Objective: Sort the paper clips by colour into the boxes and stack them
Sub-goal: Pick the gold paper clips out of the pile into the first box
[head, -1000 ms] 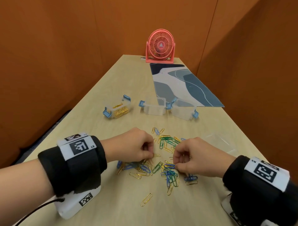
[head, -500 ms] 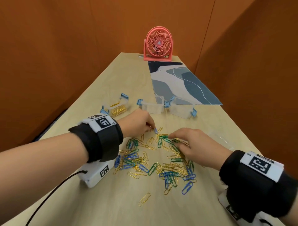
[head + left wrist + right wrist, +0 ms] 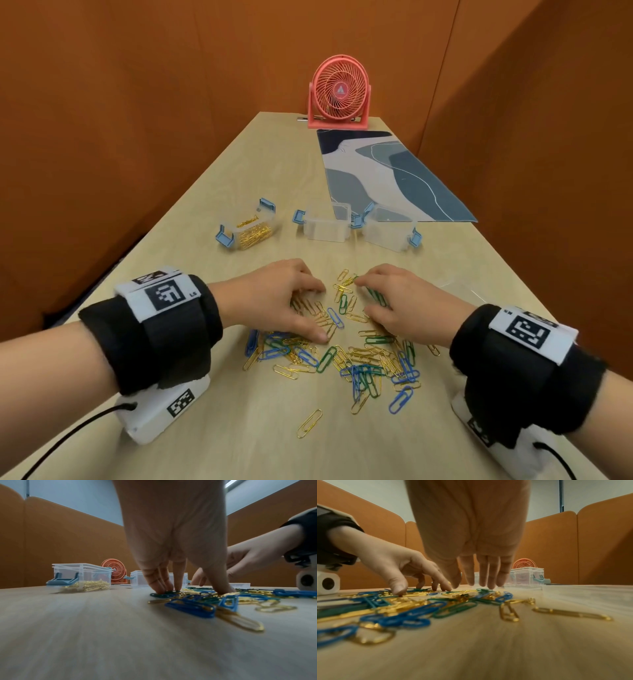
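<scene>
Orange partition walls box in a long wooden table, pink fan at the far end. Mixed gold, blue and green paper clips lie scattered near the front. Left hand and right hand both rest spread fingertips on the pile, gripping nothing. Further back sit three clear boxes; the left box holds gold clips.

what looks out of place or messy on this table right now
The mixed heap of gold, green and blue paper clips lies loose on the wooden table, expected mid-sort. One gold clip lies apart, nearer the viewer. The left clear plastic box sits askew to the other two. Nothing looks damaged.
</scene>
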Demonstrator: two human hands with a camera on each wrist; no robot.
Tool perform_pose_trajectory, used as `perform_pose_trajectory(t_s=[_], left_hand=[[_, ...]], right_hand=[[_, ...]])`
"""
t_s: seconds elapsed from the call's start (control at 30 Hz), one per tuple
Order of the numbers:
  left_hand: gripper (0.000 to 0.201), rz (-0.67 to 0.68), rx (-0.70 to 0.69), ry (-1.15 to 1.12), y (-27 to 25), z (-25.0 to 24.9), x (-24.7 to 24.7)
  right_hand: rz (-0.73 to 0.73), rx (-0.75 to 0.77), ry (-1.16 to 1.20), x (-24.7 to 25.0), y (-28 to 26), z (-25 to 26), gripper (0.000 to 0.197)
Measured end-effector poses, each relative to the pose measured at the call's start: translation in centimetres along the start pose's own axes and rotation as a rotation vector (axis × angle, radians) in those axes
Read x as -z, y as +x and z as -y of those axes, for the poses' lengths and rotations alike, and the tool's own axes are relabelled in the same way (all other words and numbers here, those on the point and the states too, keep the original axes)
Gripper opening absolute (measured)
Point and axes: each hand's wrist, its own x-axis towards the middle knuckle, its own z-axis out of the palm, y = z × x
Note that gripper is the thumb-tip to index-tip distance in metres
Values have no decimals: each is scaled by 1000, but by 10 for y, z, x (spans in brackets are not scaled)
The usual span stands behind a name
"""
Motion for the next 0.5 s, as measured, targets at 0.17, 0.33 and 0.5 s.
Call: perform_pose_trajectory(t_s=[0.17,0.33,0.5], left_hand=[[57,-31,-27,-67,3,-3,-6],[35,-66,-26,-139,2,-4,-6],[27,-117,-8,-77,-1,-4,-3]], right_hand=[[26,23,91,6,-4,7,48],[48,142,100,5,-4,12,47],[36,136,-13,3,-4,15,32]])
